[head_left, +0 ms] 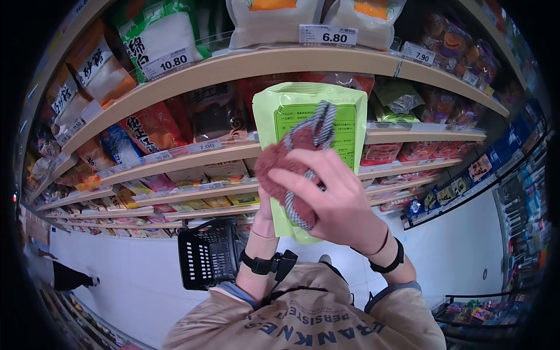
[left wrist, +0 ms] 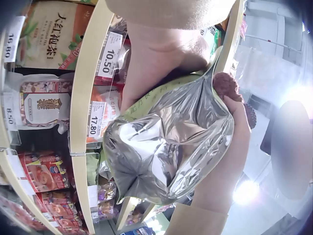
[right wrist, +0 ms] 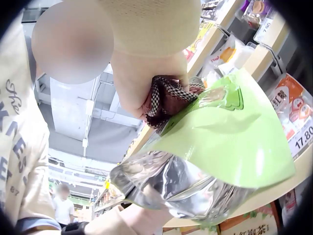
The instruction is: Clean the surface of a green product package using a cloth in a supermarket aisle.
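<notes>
My left hand [left wrist: 154, 56] holds a light green stand-up pouch [head_left: 344, 131] from its left side and behind, and the pouch covers most of its fingers in the head view. Dark printed text fills a panel on the pouch's face, and its silver foil bottom [left wrist: 166, 147] shows in the left wrist view. In front of the pouch, my right hand [head_left: 335, 201] grips a bunched reddish-brown fluffy cloth [head_left: 277, 163] with black-and-white checked trim. That cloth lies against the printed face, with a loop of trim sticking up above the fingers.
Curved shelves [head_left: 233, 64] of bagged goods with price tags run across the front. A black basket [head_left: 204, 256] stands on the floor to the left. Another person's dark-clothed leg [head_left: 73, 277] is at far left. More racks [head_left: 522, 192] rise on the right.
</notes>
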A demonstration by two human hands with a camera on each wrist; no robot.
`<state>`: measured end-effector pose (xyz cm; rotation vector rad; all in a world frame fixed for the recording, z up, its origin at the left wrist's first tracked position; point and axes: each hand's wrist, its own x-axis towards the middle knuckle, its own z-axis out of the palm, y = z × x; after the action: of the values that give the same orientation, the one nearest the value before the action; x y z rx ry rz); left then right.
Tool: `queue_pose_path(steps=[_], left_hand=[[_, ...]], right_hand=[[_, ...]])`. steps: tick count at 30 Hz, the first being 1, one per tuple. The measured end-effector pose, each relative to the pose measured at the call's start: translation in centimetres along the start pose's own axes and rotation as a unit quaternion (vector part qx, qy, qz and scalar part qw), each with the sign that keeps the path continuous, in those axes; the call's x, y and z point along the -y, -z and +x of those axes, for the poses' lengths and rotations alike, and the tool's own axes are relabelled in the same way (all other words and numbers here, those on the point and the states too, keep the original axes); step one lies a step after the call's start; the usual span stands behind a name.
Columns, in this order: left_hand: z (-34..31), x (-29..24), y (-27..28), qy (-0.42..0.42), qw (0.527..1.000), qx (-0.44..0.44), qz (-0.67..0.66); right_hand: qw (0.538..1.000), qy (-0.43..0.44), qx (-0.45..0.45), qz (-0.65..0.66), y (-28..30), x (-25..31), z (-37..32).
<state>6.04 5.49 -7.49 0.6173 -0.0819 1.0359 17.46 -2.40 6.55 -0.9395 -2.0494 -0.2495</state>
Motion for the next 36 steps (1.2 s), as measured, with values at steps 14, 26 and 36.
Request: queue_pose_path(steps=[14, 26, 36], left_hand=[[-0.2, -3.4, -3.4, 0.039, 0.996, -0.037, -0.068], [-0.4, -2.2, -5.9, -0.032, 0.985, 0.032, -0.166], [0.5, -3.9, -4.6, 0.028, 0.99, -0.072, -0.115]], right_hand=[[0.988, -0.103, -0.07, -0.095, 2.7, -3.9, -1.7], [0.998, 0.024, 0.056, 0.015, -2.1, 1.2, -3.2], [0.997, -0.048, 0.009, -0.052, 3.2, -3.1, -3.8]])
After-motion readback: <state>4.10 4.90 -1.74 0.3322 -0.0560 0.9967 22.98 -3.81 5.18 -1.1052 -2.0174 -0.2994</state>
